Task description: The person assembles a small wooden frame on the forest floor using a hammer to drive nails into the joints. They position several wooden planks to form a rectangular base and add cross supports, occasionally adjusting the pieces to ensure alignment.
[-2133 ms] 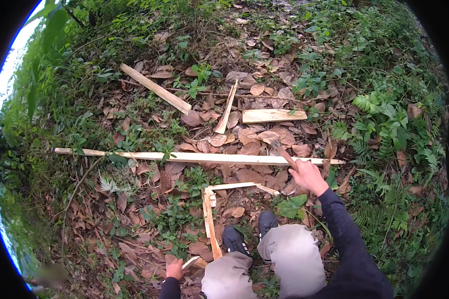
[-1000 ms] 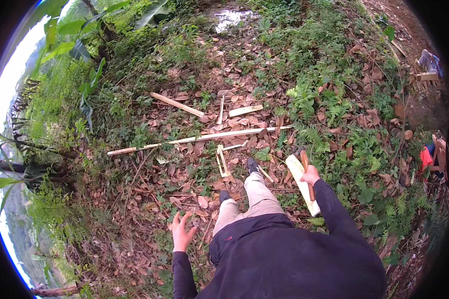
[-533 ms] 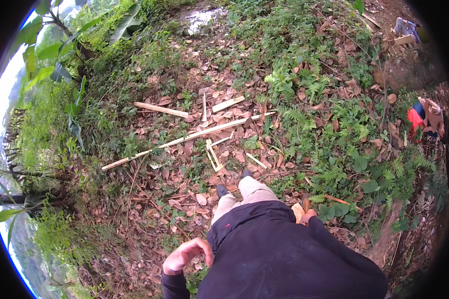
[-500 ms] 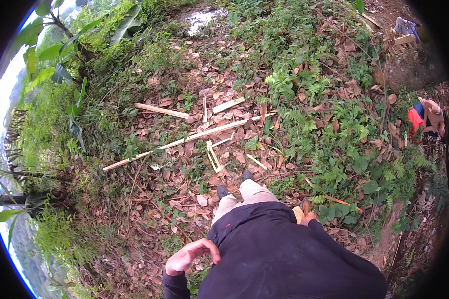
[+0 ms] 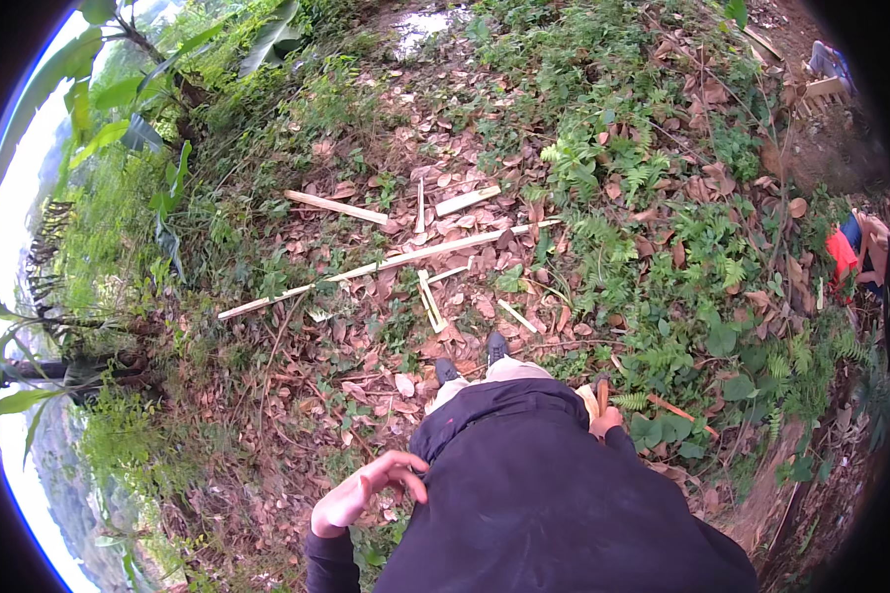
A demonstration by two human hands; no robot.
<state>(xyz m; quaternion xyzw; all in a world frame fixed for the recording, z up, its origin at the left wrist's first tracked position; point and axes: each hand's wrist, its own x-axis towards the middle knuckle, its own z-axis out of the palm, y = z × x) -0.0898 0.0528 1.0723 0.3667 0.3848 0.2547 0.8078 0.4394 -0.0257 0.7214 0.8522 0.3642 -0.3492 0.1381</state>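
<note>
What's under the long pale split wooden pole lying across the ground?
Under the long pale split wooden pole lie dry brown leaves and green weeds. The soil directly beneath it is covered, so not visible.

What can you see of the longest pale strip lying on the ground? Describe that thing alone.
The long strip looks like pale split wood or bamboo, thin and nearly straight. It lies flat on dry brown leaves, slanting from lower left, among green weeds, to upper right. Shorter pale pieces lie close beside it near its middle. No hand touches it.

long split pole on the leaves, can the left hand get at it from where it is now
Probably not: the left hand hangs empty at the hip, and the long split pole lies well beyond the shoes; nothing blocks it, it just looks too far.
</note>
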